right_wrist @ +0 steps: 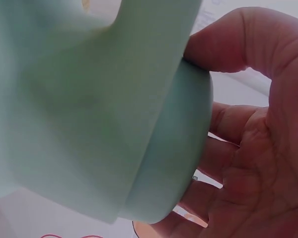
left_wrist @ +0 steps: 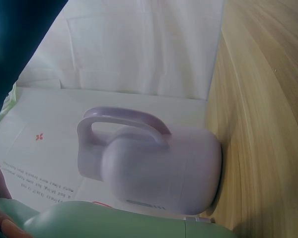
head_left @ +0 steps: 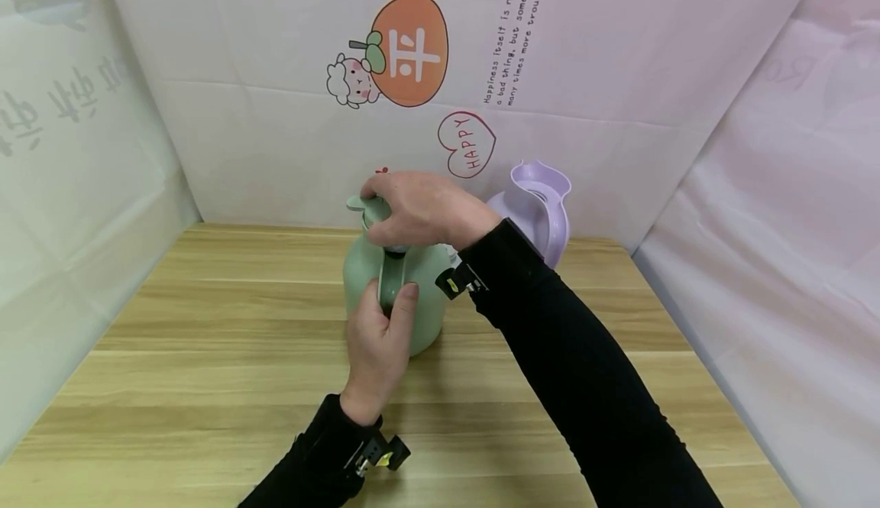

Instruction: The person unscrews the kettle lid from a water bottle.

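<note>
A pale green thermos jug (head_left: pixel 431 325) stands on the wooden table, its handle toward me. My left hand (head_left: pixel 379 340) holds that handle from the near side, the thumb lying along it. Over the top of the jug, my right hand (head_left: pixel 426 208) grips the round green lid (right_wrist: pixel 171 148). In the right wrist view the thumb and fingers bend round the lid's edge, and the lid sits at the jug's mouth. The left wrist view shows the green jug's side (left_wrist: pixel 114 220) along the bottom; the left hand's own grip is outside that view.
A lilac jug (head_left: pixel 529 214) stands behind and to the right of the green one, partly hidden by my right forearm; its handle and body (left_wrist: pixel 159 163) show in the left wrist view. Printed white cloth (head_left: pixel 275 134) hangs round the wooden table (head_left: pixel 227 370) at the back and sides.
</note>
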The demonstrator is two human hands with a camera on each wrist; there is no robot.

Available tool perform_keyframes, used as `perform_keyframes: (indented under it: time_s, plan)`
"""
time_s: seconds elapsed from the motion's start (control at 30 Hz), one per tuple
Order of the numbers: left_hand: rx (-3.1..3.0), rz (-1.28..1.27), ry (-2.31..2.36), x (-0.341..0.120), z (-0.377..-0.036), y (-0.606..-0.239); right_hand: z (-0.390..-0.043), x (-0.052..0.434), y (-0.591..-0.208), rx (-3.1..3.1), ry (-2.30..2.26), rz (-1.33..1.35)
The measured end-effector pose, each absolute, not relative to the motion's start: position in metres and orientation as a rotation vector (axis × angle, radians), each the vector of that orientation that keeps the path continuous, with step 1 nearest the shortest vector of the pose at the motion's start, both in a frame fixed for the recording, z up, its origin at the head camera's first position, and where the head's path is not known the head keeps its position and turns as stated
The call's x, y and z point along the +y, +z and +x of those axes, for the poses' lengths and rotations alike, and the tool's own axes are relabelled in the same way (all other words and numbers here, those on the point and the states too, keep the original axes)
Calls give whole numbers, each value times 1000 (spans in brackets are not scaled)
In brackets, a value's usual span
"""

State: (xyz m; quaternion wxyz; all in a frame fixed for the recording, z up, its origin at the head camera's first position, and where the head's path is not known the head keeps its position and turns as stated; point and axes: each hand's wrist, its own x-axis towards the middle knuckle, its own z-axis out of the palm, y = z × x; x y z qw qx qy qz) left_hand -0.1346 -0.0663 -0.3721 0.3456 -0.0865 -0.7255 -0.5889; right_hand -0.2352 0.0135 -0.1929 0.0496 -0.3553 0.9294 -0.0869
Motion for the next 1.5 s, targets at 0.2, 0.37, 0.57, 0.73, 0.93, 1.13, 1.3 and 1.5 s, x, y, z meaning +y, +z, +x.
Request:
perform_keyframes:
  time_s: [0.2,0.37,0.57,0.73,0.93,1.13,1.3,1.5]
  plan:
    - [-1893,-249,-1549,-66,-134,-373,-233,15,-193,2827,-279,-1115]
    - [-1895,-250,-1557,-67,-134,-373,-230,17,-193,2820,-292,-1124]
    - [-1889,-258,-1562,-67,-135,-374,-228,18,-192,2806,-280,-1160]
    - [-1887,-256,-1563,-67,-135,-374,-226,20,-192,2788,-286,-1206]
    - [-1884,-246,-1572,-67,-134,-374,-222,24,-191,2775,-302,-1248]
    - [-1887,-217,-1562,-67,-134,-374,-221,28,-191,2772,-309,-1285]
    - [-1885,-218,-1548,-66,-135,-375,-220,32,-192,2762,-331,-1323]
    - [-1878,-239,-1532,-66,-135,-375,-221,37,-192,2732,-360,-1375]
